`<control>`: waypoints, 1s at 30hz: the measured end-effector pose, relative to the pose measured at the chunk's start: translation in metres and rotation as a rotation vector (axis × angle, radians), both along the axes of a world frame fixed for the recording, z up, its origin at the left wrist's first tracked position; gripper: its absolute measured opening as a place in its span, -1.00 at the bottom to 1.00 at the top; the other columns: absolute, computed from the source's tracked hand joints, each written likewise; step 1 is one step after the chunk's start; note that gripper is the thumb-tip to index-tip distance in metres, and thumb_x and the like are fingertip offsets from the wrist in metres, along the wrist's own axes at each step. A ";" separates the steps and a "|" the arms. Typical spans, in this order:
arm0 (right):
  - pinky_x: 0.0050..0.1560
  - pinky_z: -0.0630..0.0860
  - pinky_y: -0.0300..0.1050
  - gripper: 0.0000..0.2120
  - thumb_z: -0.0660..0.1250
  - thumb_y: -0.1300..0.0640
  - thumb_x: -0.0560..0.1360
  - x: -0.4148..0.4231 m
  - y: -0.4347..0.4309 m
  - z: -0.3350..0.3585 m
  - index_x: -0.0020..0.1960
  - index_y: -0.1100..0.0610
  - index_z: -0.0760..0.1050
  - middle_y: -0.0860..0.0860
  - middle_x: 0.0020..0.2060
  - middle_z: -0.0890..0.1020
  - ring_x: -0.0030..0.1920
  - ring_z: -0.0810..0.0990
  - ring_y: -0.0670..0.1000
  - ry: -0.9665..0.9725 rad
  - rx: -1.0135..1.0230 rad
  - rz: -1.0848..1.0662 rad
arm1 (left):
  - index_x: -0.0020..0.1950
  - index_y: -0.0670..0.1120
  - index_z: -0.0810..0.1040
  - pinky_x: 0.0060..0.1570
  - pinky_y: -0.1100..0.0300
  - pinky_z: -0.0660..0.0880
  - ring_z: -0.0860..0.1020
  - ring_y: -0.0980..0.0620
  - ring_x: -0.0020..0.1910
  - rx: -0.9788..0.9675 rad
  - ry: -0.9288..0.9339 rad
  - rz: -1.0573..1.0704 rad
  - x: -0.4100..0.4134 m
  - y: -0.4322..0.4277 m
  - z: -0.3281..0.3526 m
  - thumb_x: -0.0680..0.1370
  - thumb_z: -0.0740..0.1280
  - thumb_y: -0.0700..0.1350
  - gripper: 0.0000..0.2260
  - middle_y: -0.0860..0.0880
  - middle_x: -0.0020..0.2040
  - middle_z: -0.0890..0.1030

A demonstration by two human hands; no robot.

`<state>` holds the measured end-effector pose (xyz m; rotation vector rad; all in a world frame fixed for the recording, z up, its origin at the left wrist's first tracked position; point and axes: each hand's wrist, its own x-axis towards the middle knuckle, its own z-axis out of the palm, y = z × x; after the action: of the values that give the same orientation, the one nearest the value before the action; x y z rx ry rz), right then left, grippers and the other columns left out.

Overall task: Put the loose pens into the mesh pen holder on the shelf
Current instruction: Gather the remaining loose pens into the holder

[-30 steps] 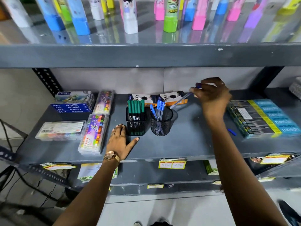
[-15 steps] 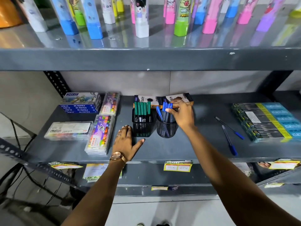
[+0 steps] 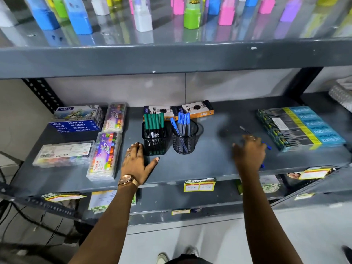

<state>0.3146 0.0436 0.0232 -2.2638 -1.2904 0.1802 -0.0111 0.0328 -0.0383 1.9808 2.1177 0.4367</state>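
A round black mesh pen holder (image 3: 184, 141) stands mid-shelf with several blue-capped pens (image 3: 182, 122) upright in it. To its right, two loose blue pens lie on the shelf, mostly hidden under my right hand (image 3: 248, 152); one pen's dark barrel (image 3: 244, 129) shows past my fingers and a blue cap (image 3: 268, 146) sticks out on the right. My right hand is blurred, fingers spread over the pens. My left hand (image 3: 136, 162) rests flat and open on the shelf beside a square mesh holder (image 3: 154, 141) of green markers.
Crayon and pastel boxes (image 3: 76, 121) fill the shelf's left part. A flat pack of pencils (image 3: 301, 126) lies at the right. Two pencil boxes (image 3: 179, 111) lie behind the holders. The upper shelf edge (image 3: 171, 58) hangs overhead with coloured bottles on it.
My right hand dropped a pen into the round holder, then moved right and down onto the two loose pens. My left hand stayed put.
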 end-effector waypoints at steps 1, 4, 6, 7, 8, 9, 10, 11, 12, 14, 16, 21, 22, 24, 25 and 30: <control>0.23 0.39 0.14 -0.55 0.42 0.12 0.46 0.010 -0.007 -0.002 0.27 0.31 0.45 0.33 0.25 0.46 0.27 0.38 0.33 -0.019 -0.042 -0.058 | 0.47 -0.22 0.21 0.45 -0.09 0.18 0.20 -0.20 0.47 0.001 0.000 0.001 0.000 0.000 0.000 0.43 0.08 0.36 -0.18 -0.21 0.48 0.26; 0.25 0.36 0.13 -0.48 0.40 0.08 0.49 0.035 -0.022 -0.006 0.31 0.38 0.38 0.36 0.27 0.44 0.28 0.38 0.33 -0.046 -0.184 -0.175 | 0.47 -0.23 0.20 0.44 -0.11 0.18 0.19 -0.22 0.47 -0.017 0.002 0.002 0.002 0.002 0.000 0.43 0.09 0.34 -0.19 -0.23 0.48 0.25; 0.28 0.32 0.12 -0.46 0.39 0.07 0.50 0.044 -0.028 -0.010 0.30 0.41 0.36 0.37 0.26 0.44 0.28 0.39 0.32 -0.027 -0.241 -0.178 | 0.48 -0.23 0.18 0.47 -0.11 0.13 0.16 -0.23 0.49 -0.026 0.003 0.013 0.006 0.001 -0.001 0.42 0.08 0.33 -0.18 -0.23 0.49 0.23; 0.29 0.32 0.13 -0.47 0.38 0.08 0.51 0.046 -0.029 -0.012 0.29 0.43 0.36 0.38 0.25 0.45 0.28 0.40 0.33 0.004 -0.248 -0.172 | 0.48 -0.23 0.18 0.48 -0.10 0.10 0.15 -0.22 0.49 -0.021 0.005 0.018 0.006 0.001 -0.001 0.41 0.08 0.33 -0.18 -0.23 0.49 0.23; 0.30 0.33 0.14 -0.48 0.39 0.09 0.51 0.047 -0.031 -0.013 0.29 0.44 0.36 0.39 0.25 0.45 0.28 0.41 0.35 0.050 -0.245 -0.174 | 0.48 -0.23 0.17 0.49 -0.09 0.08 0.14 -0.22 0.50 -0.018 0.010 0.018 0.007 0.001 -0.001 0.41 0.07 0.33 -0.18 -0.23 0.50 0.23; 0.29 0.36 0.16 -0.50 0.39 0.11 0.51 0.048 -0.031 -0.015 0.27 0.44 0.38 0.40 0.24 0.45 0.27 0.42 0.36 0.091 -0.233 -0.176 | 0.48 -0.23 0.17 0.49 -0.09 0.07 0.13 -0.21 0.50 -0.015 0.015 0.015 0.007 0.000 -0.001 0.41 0.06 0.33 -0.18 -0.23 0.50 0.23; 0.27 0.39 0.17 -0.53 0.39 0.13 0.51 0.048 -0.032 -0.016 0.25 0.45 0.40 0.40 0.23 0.47 0.26 0.45 0.36 0.116 -0.224 -0.172 | 0.48 -0.23 0.16 0.49 -0.08 0.06 0.13 -0.21 0.50 -0.013 0.019 0.010 0.007 0.000 -0.001 0.42 0.05 0.33 -0.18 -0.23 0.50 0.22; 0.24 0.42 0.18 -0.56 0.39 0.15 0.51 0.048 -0.031 -0.016 0.23 0.45 0.43 0.40 0.21 0.50 0.24 0.48 0.36 0.127 -0.223 -0.163 | 0.48 -0.23 0.16 0.49 -0.08 0.06 0.13 -0.21 0.50 -0.013 0.021 0.008 0.007 0.001 -0.001 0.42 0.05 0.33 -0.18 -0.23 0.50 0.22; 0.22 0.45 0.18 -0.61 0.39 0.16 0.51 0.049 -0.031 -0.016 0.19 0.44 0.46 0.39 0.17 0.54 0.20 0.51 0.36 0.128 -0.220 -0.144 | 0.49 -0.23 0.15 0.50 -0.08 0.05 0.13 -0.21 0.50 -0.015 0.020 0.007 0.007 0.001 -0.002 0.42 0.05 0.33 -0.18 -0.23 0.50 0.22; 0.13 0.51 0.15 -0.72 0.39 0.18 0.50 0.047 -0.026 -0.008 0.08 0.40 0.56 0.38 0.05 0.62 0.11 0.58 0.34 0.120 -0.157 -0.080 | 0.49 -0.22 0.15 0.50 -0.08 0.05 0.12 -0.20 0.51 -0.009 0.014 0.011 0.006 0.001 -0.003 0.43 0.05 0.34 -0.18 -0.22 0.51 0.21; 0.03 0.54 0.08 -0.80 0.42 0.18 0.48 0.041 -0.018 0.011 -0.02 0.32 0.62 0.34 -0.06 0.67 0.00 0.64 0.30 0.121 -0.014 -0.011 | 0.49 -0.22 0.14 0.50 -0.06 0.04 0.11 -0.19 0.51 -0.005 0.011 0.016 0.006 0.001 -0.004 0.43 0.05 0.34 -0.17 -0.21 0.52 0.20; 0.01 0.59 -0.03 -0.80 0.38 0.29 0.50 0.015 0.006 0.067 0.12 0.31 0.57 0.23 -0.14 0.66 -0.23 0.61 0.01 0.631 0.481 0.186 | 0.50 -0.20 0.13 0.49 -0.03 0.03 0.10 -0.15 0.52 -0.002 0.002 0.028 0.006 0.001 -0.005 0.43 0.04 0.35 -0.17 -0.20 0.53 0.19; 0.02 0.61 -0.02 -0.78 0.34 0.32 0.53 0.009 0.013 0.076 0.17 0.32 0.55 0.18 -0.14 0.63 -0.21 0.61 -0.02 0.700 0.514 0.243 | 0.50 -0.19 0.13 0.49 -0.03 0.04 0.11 -0.15 0.52 -0.001 0.004 0.028 0.005 0.001 -0.005 0.43 0.04 0.36 -0.17 -0.19 0.53 0.19; -0.03 0.61 -0.18 -0.72 0.26 0.38 0.56 -0.005 0.031 0.091 0.26 0.32 0.49 0.09 -0.15 0.56 -0.21 0.59 -0.08 0.726 0.536 0.340 | 0.50 -0.19 0.13 0.49 -0.04 0.05 0.11 -0.16 0.52 -0.004 0.008 0.030 0.006 0.001 -0.005 0.43 0.04 0.36 -0.17 -0.19 0.53 0.19; -0.09 0.58 -0.27 -0.69 0.22 0.42 0.56 -0.015 0.040 0.098 0.29 0.32 0.46 0.08 -0.15 0.52 -0.23 0.57 -0.11 0.729 0.542 0.382 | 0.51 -0.18 0.13 0.49 -0.05 0.06 0.11 -0.16 0.52 -0.006 0.011 0.031 0.005 0.000 -0.005 0.43 0.03 0.36 -0.18 -0.19 0.53 0.19; -0.03 0.57 -0.07 -0.66 0.23 0.49 0.50 -0.059 0.074 0.099 0.24 0.29 0.46 0.17 -0.13 0.58 -0.12 0.59 0.06 0.484 0.372 0.502 | 0.51 -0.18 0.12 0.49 -0.04 0.05 0.12 -0.16 0.52 -0.006 0.008 0.031 0.006 0.000 -0.003 0.43 0.03 0.36 -0.18 -0.19 0.53 0.20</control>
<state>0.2559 0.1174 0.1220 -1.4393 -1.4451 0.5741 -0.0054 0.0330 -0.0416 1.9521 2.1542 0.4283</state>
